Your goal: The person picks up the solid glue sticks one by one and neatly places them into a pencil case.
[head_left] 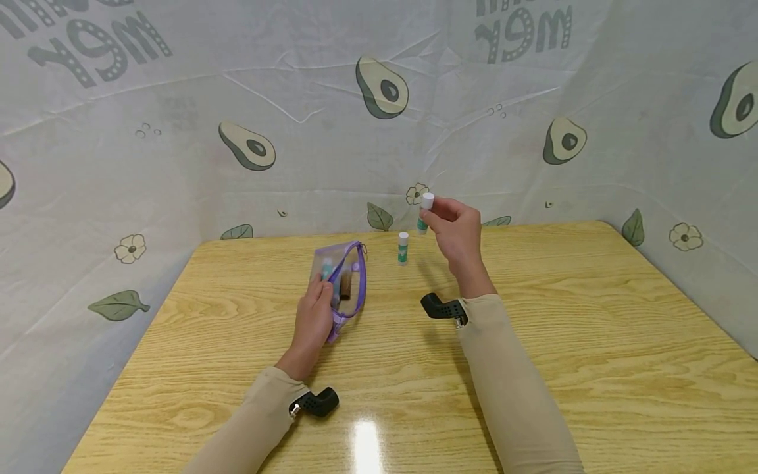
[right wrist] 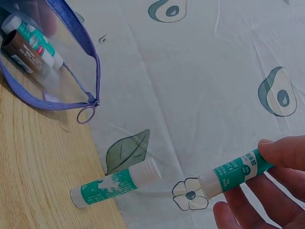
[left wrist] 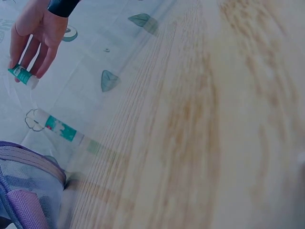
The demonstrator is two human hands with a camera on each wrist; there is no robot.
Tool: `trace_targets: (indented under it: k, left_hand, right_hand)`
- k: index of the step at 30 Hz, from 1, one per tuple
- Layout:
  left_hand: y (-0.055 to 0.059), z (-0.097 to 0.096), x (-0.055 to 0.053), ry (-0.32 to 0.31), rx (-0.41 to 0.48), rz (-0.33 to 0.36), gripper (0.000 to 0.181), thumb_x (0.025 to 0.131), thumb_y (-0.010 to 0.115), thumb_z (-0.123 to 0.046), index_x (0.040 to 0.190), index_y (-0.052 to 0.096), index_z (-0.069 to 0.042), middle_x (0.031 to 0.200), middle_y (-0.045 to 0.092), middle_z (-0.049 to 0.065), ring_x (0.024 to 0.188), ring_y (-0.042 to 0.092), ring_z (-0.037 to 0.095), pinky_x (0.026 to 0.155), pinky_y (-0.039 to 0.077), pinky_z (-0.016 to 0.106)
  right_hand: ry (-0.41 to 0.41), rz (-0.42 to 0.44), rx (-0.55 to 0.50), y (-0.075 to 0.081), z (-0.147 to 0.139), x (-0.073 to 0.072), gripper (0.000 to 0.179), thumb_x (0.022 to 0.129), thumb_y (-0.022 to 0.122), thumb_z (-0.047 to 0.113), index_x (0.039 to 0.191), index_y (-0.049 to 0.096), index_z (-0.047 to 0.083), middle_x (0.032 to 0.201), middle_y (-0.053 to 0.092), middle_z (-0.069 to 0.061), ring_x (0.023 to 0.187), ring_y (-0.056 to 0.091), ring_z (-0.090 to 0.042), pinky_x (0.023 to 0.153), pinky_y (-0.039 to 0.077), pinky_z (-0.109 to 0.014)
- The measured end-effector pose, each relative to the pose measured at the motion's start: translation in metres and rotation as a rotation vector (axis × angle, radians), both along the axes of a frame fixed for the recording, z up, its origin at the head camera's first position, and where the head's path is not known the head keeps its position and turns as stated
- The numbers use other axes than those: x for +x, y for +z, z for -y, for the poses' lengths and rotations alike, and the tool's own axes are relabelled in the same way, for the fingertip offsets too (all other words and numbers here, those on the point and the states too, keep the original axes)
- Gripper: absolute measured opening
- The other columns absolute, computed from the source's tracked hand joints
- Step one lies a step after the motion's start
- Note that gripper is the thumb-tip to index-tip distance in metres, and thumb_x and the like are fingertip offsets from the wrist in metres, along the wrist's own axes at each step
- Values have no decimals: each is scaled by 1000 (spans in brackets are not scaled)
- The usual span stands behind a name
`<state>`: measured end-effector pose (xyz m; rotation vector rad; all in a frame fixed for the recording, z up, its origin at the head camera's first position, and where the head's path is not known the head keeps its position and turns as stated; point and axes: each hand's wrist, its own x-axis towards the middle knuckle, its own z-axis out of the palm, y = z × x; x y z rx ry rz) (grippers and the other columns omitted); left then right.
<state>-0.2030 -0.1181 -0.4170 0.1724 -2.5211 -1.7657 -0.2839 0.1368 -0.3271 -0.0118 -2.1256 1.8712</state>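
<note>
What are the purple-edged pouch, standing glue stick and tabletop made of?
Pouch: perhaps mesh or thin plastic, sheer since contents show through; its purple trim looks woven.
Standing glue stick: likely plastic, fairly smooth, with a moulded-looking white cap.
Tabletop: glossy wood or wood-look laminate, given its grain and bright reflection.

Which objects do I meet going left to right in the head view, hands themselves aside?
Translucent purple-trimmed zip pouch → glue stick standing on the table → glue stick held up in the right hand.
</note>
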Motion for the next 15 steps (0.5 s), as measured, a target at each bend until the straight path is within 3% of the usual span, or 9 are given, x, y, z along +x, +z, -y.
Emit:
trace_targets:
  k: [7, 15]
  left_hand:
    - [0, 2, 0, -3, -9, 4, 51, 116, 31, -35, 132, 63, 1, 179, 21, 10, 166, 7, 44, 135, 10, 61]
    - [0, 0, -1, 4, 0, -1, 48, 116, 31, -35, 111, 62, 2, 178, 23, 10, 166, 10, 42, 135, 12, 59]
  right_hand:
    - [20, -1, 7, 0, 4, 1, 38, 101, 74, 16, 136, 71, 2, 133, 72, -17, 107, 67, -11, 89, 57, -21]
    - [47, 8, 17, 1, 11, 3, 36, 101, 74, 16, 135, 72, 3, 131, 72, -17, 105, 68, -11, 90, 59, -27]
